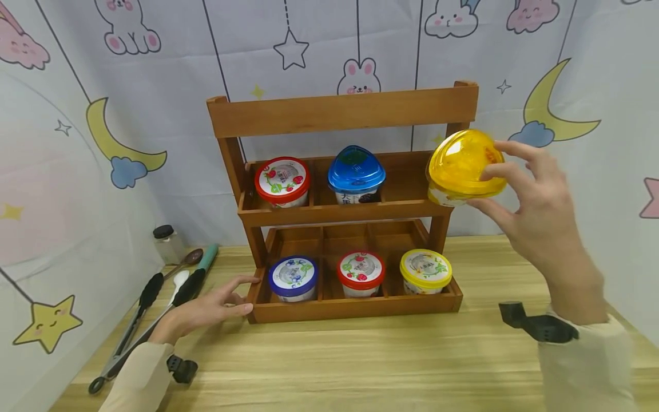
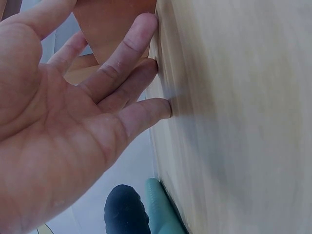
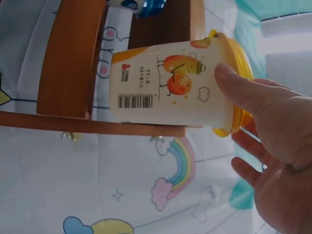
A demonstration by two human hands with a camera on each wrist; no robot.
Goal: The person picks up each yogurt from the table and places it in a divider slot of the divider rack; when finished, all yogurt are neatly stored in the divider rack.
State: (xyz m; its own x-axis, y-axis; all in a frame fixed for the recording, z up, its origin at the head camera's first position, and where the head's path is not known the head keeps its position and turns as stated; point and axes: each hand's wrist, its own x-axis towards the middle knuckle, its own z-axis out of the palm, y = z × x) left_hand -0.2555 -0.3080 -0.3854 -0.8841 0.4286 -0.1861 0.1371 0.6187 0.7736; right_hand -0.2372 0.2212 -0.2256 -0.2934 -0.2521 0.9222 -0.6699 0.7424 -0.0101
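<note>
My right hand point(image 1: 540, 200) holds a yogurt cup with a yellow domed lid point(image 1: 465, 163) between thumb and fingers, at the right end of the upper shelf of a wooden two-tier rack point(image 1: 340, 114). In the right wrist view, the cup's white side point(image 3: 170, 87) shows cartoon mangoes and a barcode, and the thumb presses near the lid's rim. My left hand point(image 1: 211, 306) is at the rack's lower left corner, its thumb and index fingertip right at the wood. Its fingers point(image 2: 131, 46) look loosely extended in the left wrist view, several fingertips down at the tabletop.
On the upper shelf stand a red-lidded cup point(image 1: 283, 180) and a blue domed cup point(image 1: 356, 171). Below are cups with purple point(image 1: 293, 276), red point(image 1: 361, 272) and yellow point(image 1: 425, 269) lids. Tongs point(image 1: 190, 286), a spoon point(image 1: 191, 257) and a black-capped jar point(image 1: 169, 245) lie or stand at left.
</note>
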